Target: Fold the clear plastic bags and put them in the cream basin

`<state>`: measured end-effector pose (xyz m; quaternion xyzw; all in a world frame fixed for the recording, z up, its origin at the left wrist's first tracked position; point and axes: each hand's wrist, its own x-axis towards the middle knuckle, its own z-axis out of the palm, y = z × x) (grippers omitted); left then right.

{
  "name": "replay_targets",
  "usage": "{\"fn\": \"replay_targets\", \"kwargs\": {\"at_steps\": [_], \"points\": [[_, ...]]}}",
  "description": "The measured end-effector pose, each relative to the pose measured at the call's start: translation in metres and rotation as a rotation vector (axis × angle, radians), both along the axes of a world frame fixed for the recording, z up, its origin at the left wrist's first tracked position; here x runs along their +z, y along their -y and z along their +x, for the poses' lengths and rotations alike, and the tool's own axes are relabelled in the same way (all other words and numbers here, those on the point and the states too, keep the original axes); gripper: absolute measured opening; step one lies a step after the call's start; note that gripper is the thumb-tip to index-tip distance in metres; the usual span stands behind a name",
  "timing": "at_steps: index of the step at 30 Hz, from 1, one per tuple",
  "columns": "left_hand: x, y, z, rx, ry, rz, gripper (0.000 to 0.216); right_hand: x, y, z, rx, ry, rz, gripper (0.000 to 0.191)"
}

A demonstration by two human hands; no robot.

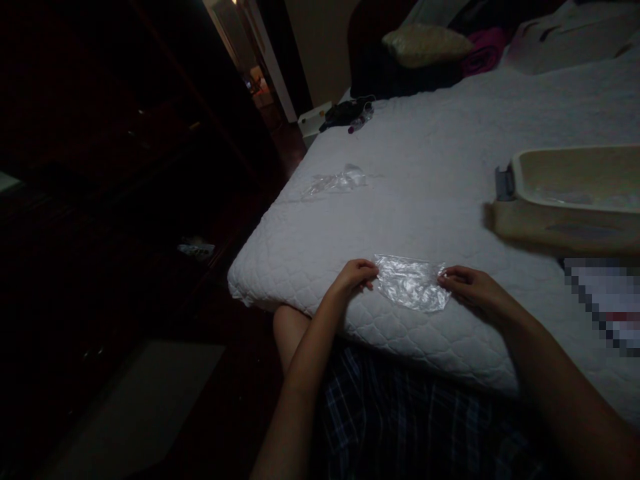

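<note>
A clear, crinkled plastic bag (413,283) is stretched between my two hands at the near edge of the bed. My left hand (356,275) pinches its left side, fingers closed. On the opposite side, my right hand (470,285) grips the bag's right edge between thumb and fingers. The bag looks flat, its upper edge fairly straight. Under it lies the white quilted mattress (425,200). Farther back on the mattress rests more crumpled clear plastic (337,180), apart from both hands.
A cream plastic bin (560,217) with a grey latch stands at right, clear plastic inside. Past it lies a blurred-out flat item (607,300). At the back are a yellowish pillow (427,45), a magenta cloth (484,52) and a bottle (361,120). Dark floor and furniture fill the left.
</note>
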<state>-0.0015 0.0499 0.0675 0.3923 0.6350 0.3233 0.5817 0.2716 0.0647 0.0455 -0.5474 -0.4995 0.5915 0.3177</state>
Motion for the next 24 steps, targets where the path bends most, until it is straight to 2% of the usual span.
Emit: {"fn": "replay_targets", "kwargs": {"at_steps": [8,14,18,24], "points": [[-0.003,0.005,-0.004,-0.013,0.073,0.055,0.035,-0.023,-0.003,0.008,0.028,0.081,0.213,0.045],[-0.007,0.009,0.0,0.021,0.09,0.138,0.029,-0.013,0.002,0.004,0.042,0.16,0.301,0.042],[-0.012,0.01,0.003,0.036,0.124,0.21,0.02,-0.009,0.005,0.003,0.028,0.148,0.269,0.045],[-0.022,0.013,0.003,0.069,0.084,0.248,0.017,-0.008,0.01,0.005,0.0,0.084,0.212,0.046]]}}
